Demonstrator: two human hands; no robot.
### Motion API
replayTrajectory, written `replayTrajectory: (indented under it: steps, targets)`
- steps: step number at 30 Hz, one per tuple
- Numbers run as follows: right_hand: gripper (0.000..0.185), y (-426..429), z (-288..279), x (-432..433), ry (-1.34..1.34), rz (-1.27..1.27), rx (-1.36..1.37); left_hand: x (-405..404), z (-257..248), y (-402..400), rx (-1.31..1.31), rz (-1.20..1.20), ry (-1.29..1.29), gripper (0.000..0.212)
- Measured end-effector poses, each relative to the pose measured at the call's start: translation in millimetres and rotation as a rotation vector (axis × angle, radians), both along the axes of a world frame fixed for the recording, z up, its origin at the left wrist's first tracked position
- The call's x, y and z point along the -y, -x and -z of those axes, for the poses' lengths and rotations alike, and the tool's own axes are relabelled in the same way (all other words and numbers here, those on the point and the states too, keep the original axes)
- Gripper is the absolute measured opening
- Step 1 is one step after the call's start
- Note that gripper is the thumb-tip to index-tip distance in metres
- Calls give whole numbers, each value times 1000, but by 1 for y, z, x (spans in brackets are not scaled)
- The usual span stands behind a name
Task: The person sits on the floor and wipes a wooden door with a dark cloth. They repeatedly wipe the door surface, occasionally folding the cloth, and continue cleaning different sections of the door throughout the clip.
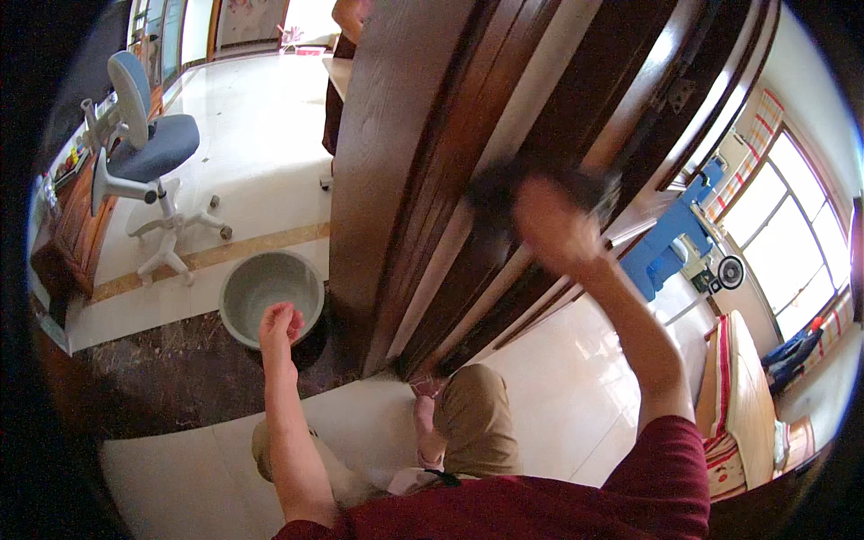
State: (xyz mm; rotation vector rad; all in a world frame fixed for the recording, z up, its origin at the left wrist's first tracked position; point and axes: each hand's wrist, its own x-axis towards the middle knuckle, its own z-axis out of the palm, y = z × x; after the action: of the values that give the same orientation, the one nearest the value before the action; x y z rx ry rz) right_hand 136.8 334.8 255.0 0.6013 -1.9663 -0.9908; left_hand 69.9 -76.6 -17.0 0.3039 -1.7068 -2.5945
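Note:
My right hand [557, 219] is raised at the dark wooden door frame [418, 169], blurred by motion. It presses a dark cloth [503, 185] on the frame's moulding; the cloth's outline is smeared, and dark blur shows on both sides of the hand. Lower down on the left, my left hand [280, 324] hangs in front of a grey-green bucket [270, 283], its fingers loosely curled with nothing seen in them. The bucket stands on the floor beside the frame, and its pale inside is partly hidden by that hand.
A swivel chair [158, 152] on castors stands beyond the bucket, near a wooden cabinet [81, 229]. A dark stone threshold [175, 378] crosses the floor. On the right are a bed [742, 398], a small fan [731, 272], blue furniture [668, 236] and a window [790, 223].

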Motion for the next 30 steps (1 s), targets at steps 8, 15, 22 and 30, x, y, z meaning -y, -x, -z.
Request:
replayTrajectory:
  steps: [8, 15, 22, 30]
  targets:
    - [61, 19, -243, 19, 602, -394, -411, -1, 0, -1, -7, 3, 0, 12]
    - [56, -3, -176, 1, 324, -324, -329, -5, -1, 1, 24, 7, -39, 10]
    - [50, 4, -332, 6, 527, -377, -384, -16, -6, 9, 0, 16, -28, 12]
    - [56, 5, -239, -14, 194, -292, -405, -14, -3, 12, 15, 25, -2, 9]
